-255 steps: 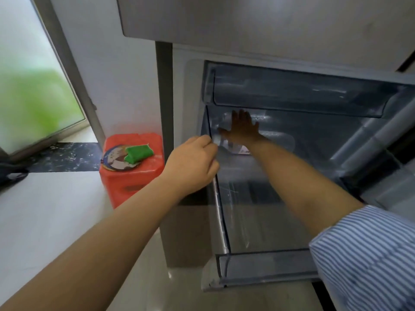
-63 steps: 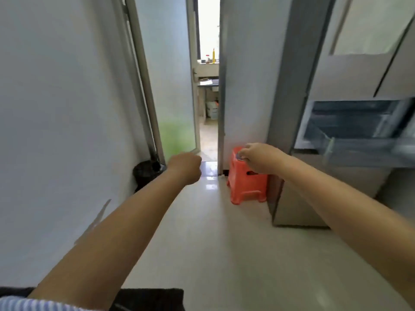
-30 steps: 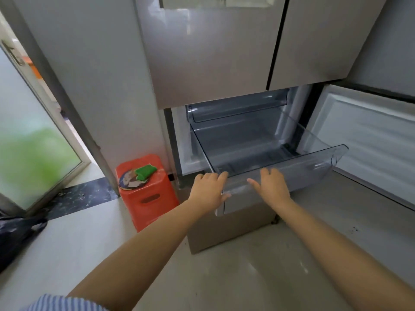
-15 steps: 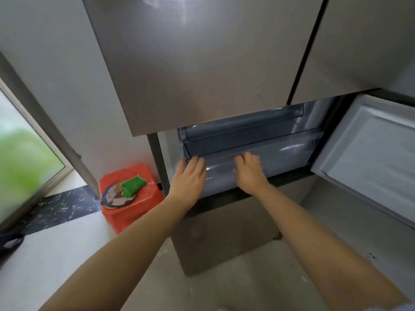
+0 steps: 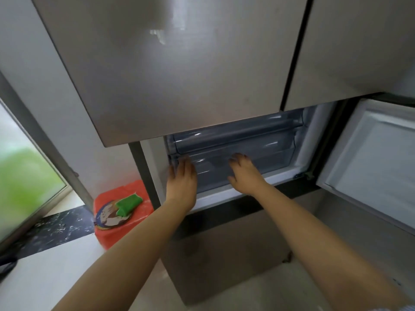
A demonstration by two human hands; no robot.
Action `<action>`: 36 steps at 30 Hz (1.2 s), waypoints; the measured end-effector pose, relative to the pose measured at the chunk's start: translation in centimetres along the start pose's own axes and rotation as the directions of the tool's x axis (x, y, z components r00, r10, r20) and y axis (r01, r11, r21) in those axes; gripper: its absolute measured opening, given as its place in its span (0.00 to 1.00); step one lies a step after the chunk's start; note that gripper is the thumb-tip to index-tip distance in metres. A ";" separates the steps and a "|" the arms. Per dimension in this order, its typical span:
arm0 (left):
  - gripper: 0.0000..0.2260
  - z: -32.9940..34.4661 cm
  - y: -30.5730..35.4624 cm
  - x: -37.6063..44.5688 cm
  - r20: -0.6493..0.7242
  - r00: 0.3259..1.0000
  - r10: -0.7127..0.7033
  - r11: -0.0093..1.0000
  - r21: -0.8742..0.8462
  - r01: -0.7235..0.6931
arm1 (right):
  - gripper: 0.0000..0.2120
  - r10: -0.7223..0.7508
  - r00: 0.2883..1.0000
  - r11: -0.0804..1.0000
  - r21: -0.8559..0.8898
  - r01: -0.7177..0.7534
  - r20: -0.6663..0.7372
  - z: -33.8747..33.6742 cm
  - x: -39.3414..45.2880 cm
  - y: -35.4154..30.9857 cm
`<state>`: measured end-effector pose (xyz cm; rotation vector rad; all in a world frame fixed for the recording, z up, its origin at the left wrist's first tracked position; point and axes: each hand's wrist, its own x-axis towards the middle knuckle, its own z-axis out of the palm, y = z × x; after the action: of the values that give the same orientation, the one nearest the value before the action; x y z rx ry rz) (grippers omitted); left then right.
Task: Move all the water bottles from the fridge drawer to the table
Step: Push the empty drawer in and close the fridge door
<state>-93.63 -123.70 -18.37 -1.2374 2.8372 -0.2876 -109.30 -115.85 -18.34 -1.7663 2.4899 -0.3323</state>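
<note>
Pressing flat with straight fingers, the left hand [image 5: 182,178] and right hand [image 5: 243,171] rest apart on the translucent blue-grey plastic fridge drawer [image 5: 269,158], which sits pushed into the steel-grey fridge [image 5: 175,75]. No water bottles show. The thin, slick drawer front likely flexes; its top lip looks best to grip. An orange plastic stool [image 5: 121,216] stands beside.

Two bare forearms, no rings or watch; striped sleeve [image 5: 407,307] edge, lower right

Head camera, close, angled down at fridge drawer [image 5: 233,167], wide-angle
</note>
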 end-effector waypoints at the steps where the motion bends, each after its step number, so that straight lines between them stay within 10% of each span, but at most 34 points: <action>1: 0.31 -0.9 0.4 -0.5 0.012 1.000 0.014 1.000 0.014 -0.014 | 0.27 0.023 1.000 1.000 -0.001 -0.023 0.022 -1.0 -1.2 0.6; 9: 0.34 -9.9 10.2 -3.6 0.029 0.968 0.251 0.968 -0.017 -0.250 | 0.22 0.333 0.942 0.930 -0.154 -0.334 -0.032 -13.0 -14.5 10.3; 20: 0.18 -20.9 34.0 -10.8 -0.165 0.849 0.502 0.832 -0.176 -0.526 | 0.22 0.771 0.605 0.598 -0.098 -0.795 -0.202 -28.4 -36.0 26.7; 26: 0.21 -25.2 45.0 -13.3 -0.182 0.848 0.497 0.812 -0.246 -0.529 | 0.26 0.848 0.528 0.508 -0.224 -0.832 -0.040 -29.7 -41.8 35.3; 36: 0.22 -25.1 46.3 -18.3 -0.055 0.871 0.489 0.793 -0.389 -0.469 | 0.19 0.688 0.722 0.707 -0.154 -0.691 -0.078 -29.2 -46.3 33.1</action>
<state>-117.19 -75.58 -2.93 -0.4807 3.1226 0.3428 -129.59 -57.96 -0.14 -0.7176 3.0221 -0.0654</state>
